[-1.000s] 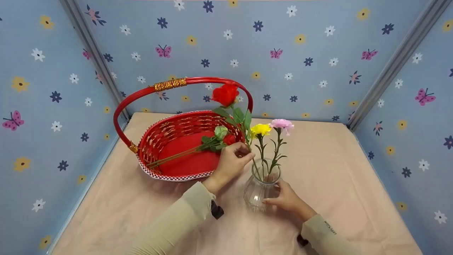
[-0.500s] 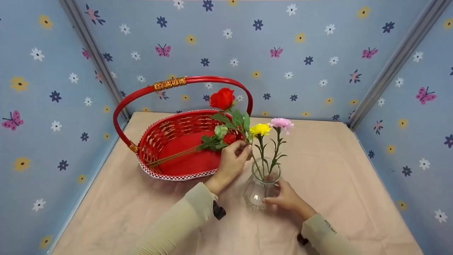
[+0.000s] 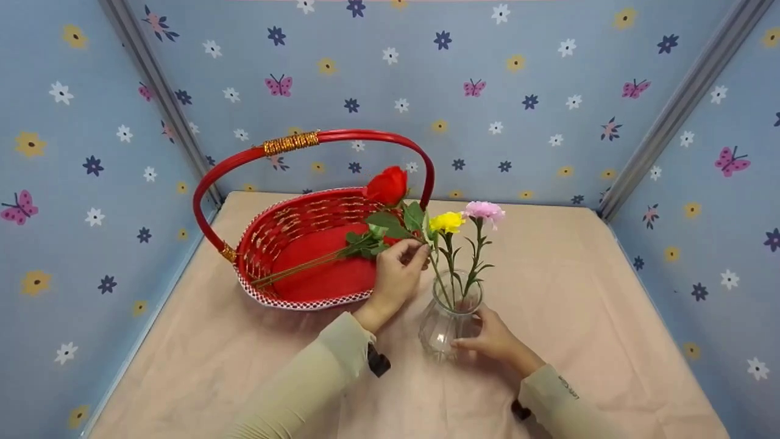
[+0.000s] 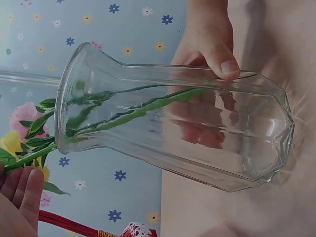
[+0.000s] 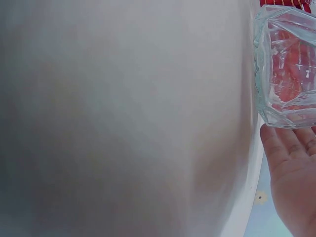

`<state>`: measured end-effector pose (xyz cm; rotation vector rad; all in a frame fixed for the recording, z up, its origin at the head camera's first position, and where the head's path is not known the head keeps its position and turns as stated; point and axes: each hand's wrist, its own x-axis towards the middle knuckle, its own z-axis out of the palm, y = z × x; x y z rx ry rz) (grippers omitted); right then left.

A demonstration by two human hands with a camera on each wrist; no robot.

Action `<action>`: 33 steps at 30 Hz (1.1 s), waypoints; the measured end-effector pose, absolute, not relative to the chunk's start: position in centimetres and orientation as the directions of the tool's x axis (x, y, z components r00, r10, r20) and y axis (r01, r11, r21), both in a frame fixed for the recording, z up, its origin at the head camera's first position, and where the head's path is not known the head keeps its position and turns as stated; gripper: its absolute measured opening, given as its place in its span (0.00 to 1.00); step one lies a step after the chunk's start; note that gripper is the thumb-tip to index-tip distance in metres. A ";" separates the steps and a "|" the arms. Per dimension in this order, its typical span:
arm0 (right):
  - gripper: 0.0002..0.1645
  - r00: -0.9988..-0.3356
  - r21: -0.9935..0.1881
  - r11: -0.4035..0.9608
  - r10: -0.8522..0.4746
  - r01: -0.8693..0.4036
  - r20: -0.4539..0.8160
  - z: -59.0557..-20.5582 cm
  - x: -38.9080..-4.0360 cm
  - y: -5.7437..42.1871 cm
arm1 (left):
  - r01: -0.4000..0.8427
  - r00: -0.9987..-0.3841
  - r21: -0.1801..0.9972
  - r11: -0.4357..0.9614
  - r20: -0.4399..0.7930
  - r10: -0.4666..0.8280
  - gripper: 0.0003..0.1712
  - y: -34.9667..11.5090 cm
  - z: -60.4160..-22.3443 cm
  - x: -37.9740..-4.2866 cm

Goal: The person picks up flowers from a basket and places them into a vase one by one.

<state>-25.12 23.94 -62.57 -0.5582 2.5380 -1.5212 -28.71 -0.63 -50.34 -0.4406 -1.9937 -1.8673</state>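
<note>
My left hand (image 3: 395, 277) pinches the green stem of a red rose (image 3: 387, 186), just above the mouth of a clear glass vase (image 3: 440, 335). The lower stem slants down inside the neck; the bloom leans left over the basket. A yellow carnation (image 3: 448, 222) and a pink carnation (image 3: 485, 211) stand upright in the vase. My right hand (image 3: 496, 341) grips the vase's right side, thumb in front and fingers behind, as the left wrist view shows through the glass (image 4: 153, 138). Only the vase's faceted base (image 5: 266, 74) and part of that hand (image 5: 296, 182) show in the right wrist view.
A red woven basket (image 3: 323, 265) with a tall arched handle (image 3: 222, 174) stands left of the vase. More stemmed flowers (image 3: 362, 242) lie in it, partly hidden by my left hand. Pale cloth (image 3: 585, 292) covers the table, and patterned panels (image 3: 548, 67) enclose it.
The rose's bloom has dipped lower and tipped over, while my left hand has shifted slightly left. My right hand and the vase have stayed in place.
</note>
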 end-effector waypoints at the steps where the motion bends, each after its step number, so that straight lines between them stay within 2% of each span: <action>1: 0.53 -0.923 -0.872 0.424 -0.377 -0.244 0.075 -62.5 -25.1 23.9 | 0.458 -0.887 0.885 0.087 0.461 -0.015 0.08 -0.6 -50.3 -28.7; 11: 0.55 -0.922 -0.878 0.415 -0.380 -0.238 0.070 -62.6 -25.3 23.9 | 0.363 -0.930 0.908 0.210 0.367 0.020 0.08 -0.4 -50.8 -28.3; 19: 0.50 -0.918 -0.881 0.399 -0.386 -0.255 0.091 -62.7 -25.2 23.9 | 0.358 -0.933 0.911 0.206 0.354 0.057 0.07 -0.5 -51.2 -27.9; 26: 0.53 -0.921 -0.876 0.411 -0.379 -0.252 0.088 -62.5 -25.1 24.0 | 0.315 -0.948 0.930 0.190 0.303 0.094 0.08 -1.1 -51.7 -27.6; 33: 0.53 -0.920 -0.873 0.415 -0.383 -0.257 0.089 -62.3 -25.1 23.9 | 0.336 -0.941 0.921 0.197 0.322 0.101 0.10 -2.1 -51.9 -27.5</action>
